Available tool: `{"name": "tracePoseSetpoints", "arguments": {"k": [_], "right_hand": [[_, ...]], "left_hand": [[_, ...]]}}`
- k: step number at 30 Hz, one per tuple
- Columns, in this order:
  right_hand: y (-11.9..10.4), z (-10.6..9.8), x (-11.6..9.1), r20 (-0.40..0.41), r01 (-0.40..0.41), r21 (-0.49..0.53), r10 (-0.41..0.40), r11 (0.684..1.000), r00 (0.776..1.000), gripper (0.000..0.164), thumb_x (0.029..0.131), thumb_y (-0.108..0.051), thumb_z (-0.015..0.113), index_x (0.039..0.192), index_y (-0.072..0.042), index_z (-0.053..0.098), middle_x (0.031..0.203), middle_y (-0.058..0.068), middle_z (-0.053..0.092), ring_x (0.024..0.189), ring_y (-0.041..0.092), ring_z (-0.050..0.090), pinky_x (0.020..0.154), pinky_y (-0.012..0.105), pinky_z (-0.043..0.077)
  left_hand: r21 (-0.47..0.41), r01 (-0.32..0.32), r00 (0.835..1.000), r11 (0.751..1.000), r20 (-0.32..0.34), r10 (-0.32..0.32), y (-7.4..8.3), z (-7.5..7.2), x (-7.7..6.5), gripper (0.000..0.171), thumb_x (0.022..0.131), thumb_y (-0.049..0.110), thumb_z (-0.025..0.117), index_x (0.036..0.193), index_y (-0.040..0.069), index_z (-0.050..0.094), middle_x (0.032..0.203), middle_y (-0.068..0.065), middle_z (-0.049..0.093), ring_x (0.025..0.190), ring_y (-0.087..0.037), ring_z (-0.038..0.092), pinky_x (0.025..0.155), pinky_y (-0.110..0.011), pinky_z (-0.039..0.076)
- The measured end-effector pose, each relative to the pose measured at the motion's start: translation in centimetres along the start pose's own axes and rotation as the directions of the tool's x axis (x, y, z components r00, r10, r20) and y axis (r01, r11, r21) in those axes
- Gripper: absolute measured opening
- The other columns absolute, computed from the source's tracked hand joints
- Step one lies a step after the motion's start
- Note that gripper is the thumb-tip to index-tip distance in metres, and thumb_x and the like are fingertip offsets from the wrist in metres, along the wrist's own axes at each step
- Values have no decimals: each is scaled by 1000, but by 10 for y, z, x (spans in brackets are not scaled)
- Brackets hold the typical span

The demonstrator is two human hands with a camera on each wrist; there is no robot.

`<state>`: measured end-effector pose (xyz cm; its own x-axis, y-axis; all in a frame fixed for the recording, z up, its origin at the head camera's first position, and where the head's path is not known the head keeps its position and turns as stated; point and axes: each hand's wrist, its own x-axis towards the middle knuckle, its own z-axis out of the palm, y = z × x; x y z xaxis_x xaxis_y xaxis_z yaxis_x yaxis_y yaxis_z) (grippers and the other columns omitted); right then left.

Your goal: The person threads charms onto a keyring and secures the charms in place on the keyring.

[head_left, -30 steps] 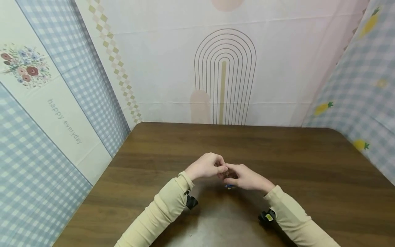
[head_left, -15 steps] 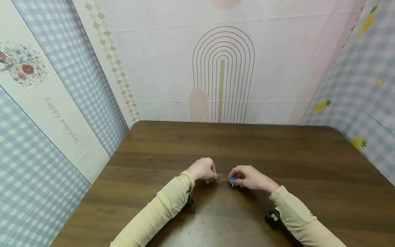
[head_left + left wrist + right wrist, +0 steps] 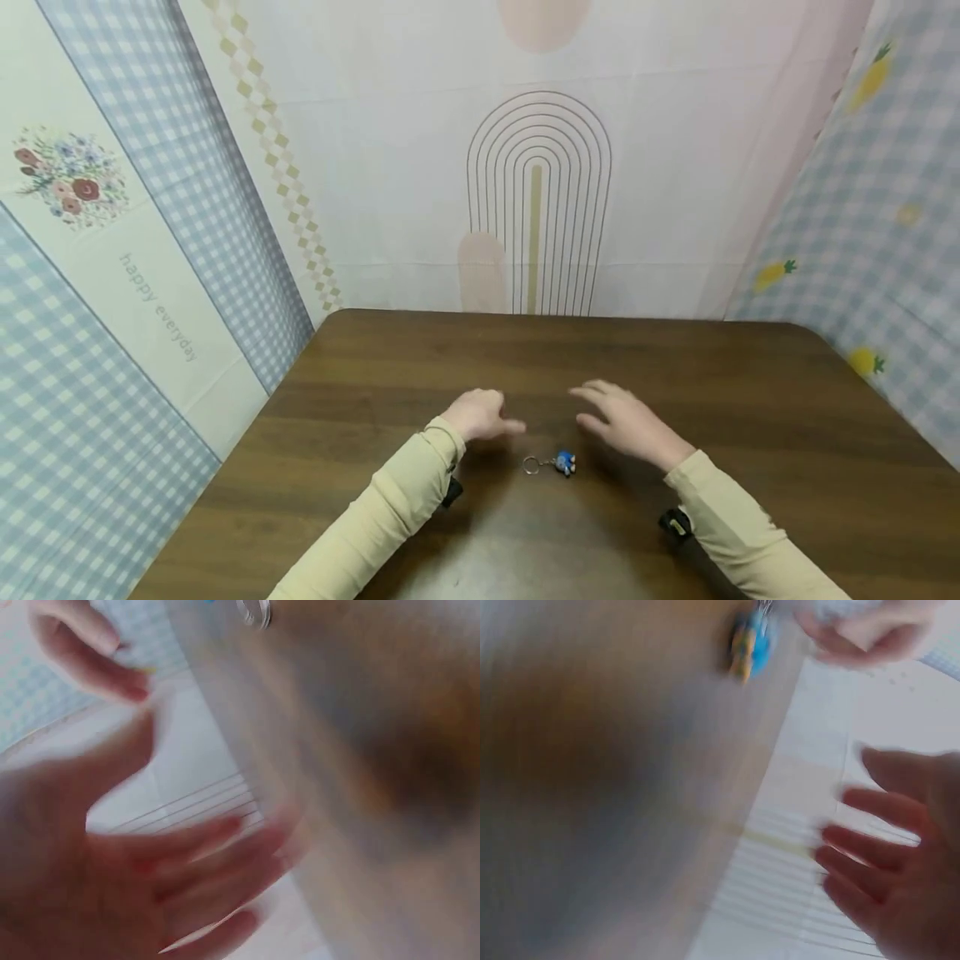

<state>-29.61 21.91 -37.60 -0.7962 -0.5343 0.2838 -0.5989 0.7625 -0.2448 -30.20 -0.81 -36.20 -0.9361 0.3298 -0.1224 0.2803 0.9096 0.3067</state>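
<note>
A keychain lies flat on the wooden table between the two hands. Its small blue figure is at the right end, joined by a short chain to a metal split ring at the left. The left hand hovers beyond and left of the ring, thumb held out, touching nothing. Beyond and right of the figure is the right hand, its fingers spread and apart from the keychain. Both wrist views are blurred; the ring and the figure show at their upper edges.
The dark wooden table has rounded far corners. A pale printed cloth hangs behind it, and checked cloths hang at the left and right sides.
Half a second ago the left hand pinched the ring and the right hand the blue figure. Both have let go and drawn away from the keychain, which lies on the table.
</note>
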Motion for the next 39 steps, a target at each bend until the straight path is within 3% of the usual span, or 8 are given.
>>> {"name": "tracePoseSetpoints", "arguments": {"k": [1,3,4,6,9,13,24,39], "right_hand": [[1,-2,1,-51,-21,-40,19,999,999,43,86,-21,59,124,-4,51,123,19,52,114,34,49,94,50,39],[3,-3,2,-113,-72,-106,60,992,992,51,88,-27,55,131,-5,43,134,21,42,124,37,39,100,53,30],[4,-3,3,-126,-92,-128,76,987,989,54,89,-30,53,134,-5,39,137,21,38,127,38,34,102,54,27],[5,-2,4,-126,-130,-156,111,979,986,60,90,-37,49,138,-5,31,141,21,31,131,38,26,104,54,21],[4,1,4,-103,-182,-160,167,970,981,66,91,-46,42,141,-8,23,145,19,26,134,38,20,105,56,15],[2,5,1,-88,-206,-148,195,967,977,67,91,-49,40,142,-9,22,145,19,25,134,38,20,104,59,15],[0,9,-4,-53,-221,-123,216,967,975,66,90,-45,44,141,-7,24,144,22,26,132,41,22,101,62,17],[-1,10,-7,-25,-214,-81,213,973,977,68,91,-46,43,141,-5,23,144,22,26,132,41,21,101,62,17]], "left_hand": [[29,7,997,1000,-76,-5,-1,-2,1,55,83,47,56,115,2,56,118,-14,59,110,-25,55,96,-37,40],[74,15,976,997,-218,1,-2,-3,3,67,88,53,41,135,6,35,140,-13,37,130,-26,35,108,-43,23],[85,16,964,996,-266,8,-2,-2,5,68,90,54,36,141,10,24,147,-10,25,136,-25,24,111,-46,14],[107,16,948,994,-318,19,-3,1,7,65,92,53,29,143,15,16,151,-5,13,139,-23,13,112,-48,5],[140,19,949,990,-314,26,-4,8,8,61,94,51,25,144,20,11,152,0,6,140,-20,9,112,-49,1],[151,18,959,988,-281,26,-4,14,7,59,94,50,23,144,22,11,151,2,8,140,-18,10,112,-48,2],[142,11,963,990,-269,28,-2,20,2,60,93,53,25,143,20,20,150,0,18,139,-20,15,112,-49,4],[72,-6,974,997,-226,22,-2,23,-1,60,93,55,17,144,22,13,151,1,13,140,-18,11,112,-49,1]]}}
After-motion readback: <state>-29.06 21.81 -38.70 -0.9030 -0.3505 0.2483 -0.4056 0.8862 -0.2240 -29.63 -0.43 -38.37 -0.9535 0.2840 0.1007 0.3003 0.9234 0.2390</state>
